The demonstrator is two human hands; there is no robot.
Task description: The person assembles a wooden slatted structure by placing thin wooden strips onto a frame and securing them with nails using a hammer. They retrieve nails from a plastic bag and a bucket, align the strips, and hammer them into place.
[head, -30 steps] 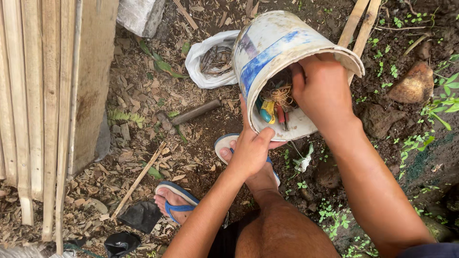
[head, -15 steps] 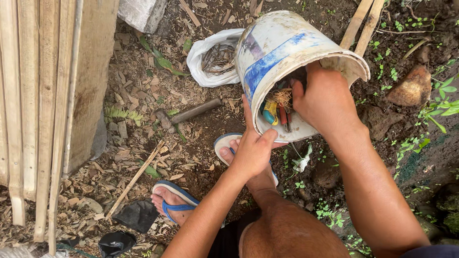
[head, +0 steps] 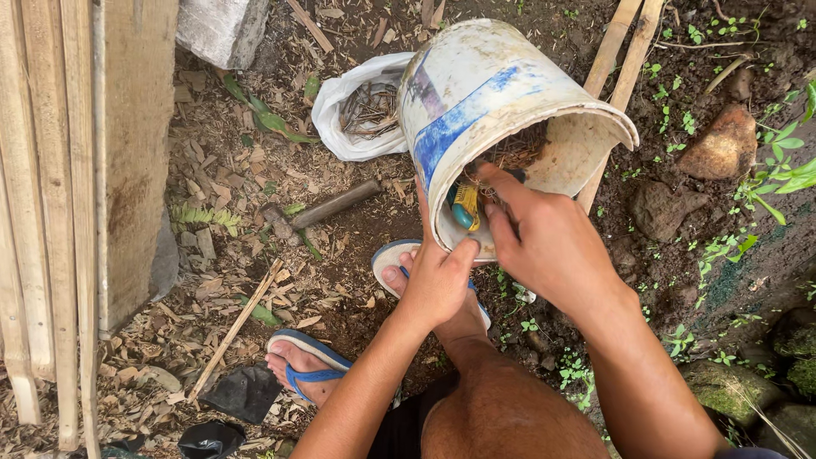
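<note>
A dirty white plastic bucket (head: pixel 484 93) with blue patches is tipped toward me above the ground. My left hand (head: pixel 438 280) grips its lower rim and holds it up. My right hand (head: pixel 544 242) reaches into the bucket's mouth, fingers spread among the contents; I cannot tell whether it holds anything. Inside lie a tangle of rusty wire or nails (head: pixel 514 151) and a tool with a yellow and teal handle (head: pixel 465 206). My bare knee and feet in blue flip-flops (head: pixel 308 361) are below.
A white plastic bag (head: pixel 361 115) of rusty nails lies on the dirt left of the bucket. A hammer (head: pixel 327 206) lies nearby. Bamboo slats and a wooden post (head: pixel 85 170) stand at the left. Bamboo strips (head: pixel 625 51), stones (head: pixel 722 144) and weeds are at the right.
The bucket has tilted further toward me and shifted slightly. My right hand has moved deeper across its mouth, while the left hand stays on the rim.
</note>
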